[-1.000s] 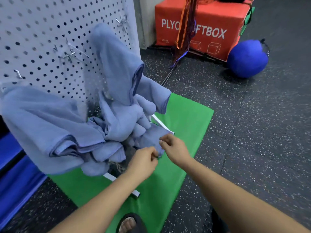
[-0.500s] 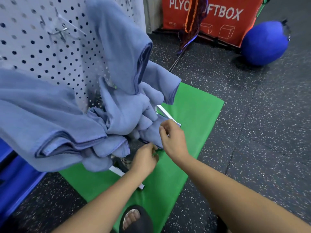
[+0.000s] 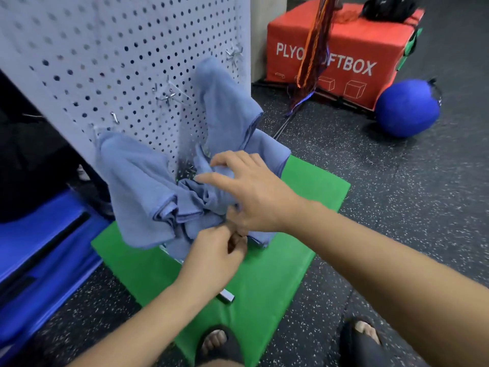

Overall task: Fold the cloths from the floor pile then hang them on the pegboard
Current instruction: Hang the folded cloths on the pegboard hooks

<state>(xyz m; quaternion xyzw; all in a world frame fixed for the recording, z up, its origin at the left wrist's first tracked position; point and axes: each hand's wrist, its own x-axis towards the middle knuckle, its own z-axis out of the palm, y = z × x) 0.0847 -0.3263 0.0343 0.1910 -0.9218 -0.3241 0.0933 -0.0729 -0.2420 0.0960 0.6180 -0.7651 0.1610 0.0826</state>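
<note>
A white pegboard (image 3: 105,62) with metal hooks stands on the left. One folded blue cloth (image 3: 137,186) hangs low on its left side, and another blue cloth (image 3: 227,107) hangs higher near its right edge. Between them a bunched blue cloth (image 3: 195,202) sags toward the green mat (image 3: 264,287). My left hand (image 3: 214,255) pinches an edge of this bunched cloth with curled fingers. My right hand (image 3: 254,194) lies over the bunch with fingers stretched out and spread, its thumb tucked down beside my left fingers.
A red plyo soft box (image 3: 338,49) and a blue ball (image 3: 407,107) sit at the back right on the dark speckled floor. A blue mat (image 3: 39,247) lies on the left. Both sandalled feet (image 3: 219,345) stand at the green mat's near edge, by a metal base bar (image 3: 226,296).
My right hand let go of its pinch on the cloth edge, spread its fingers and moved up over the bunch. My left hand kept its pinch. The view pulled back.
</note>
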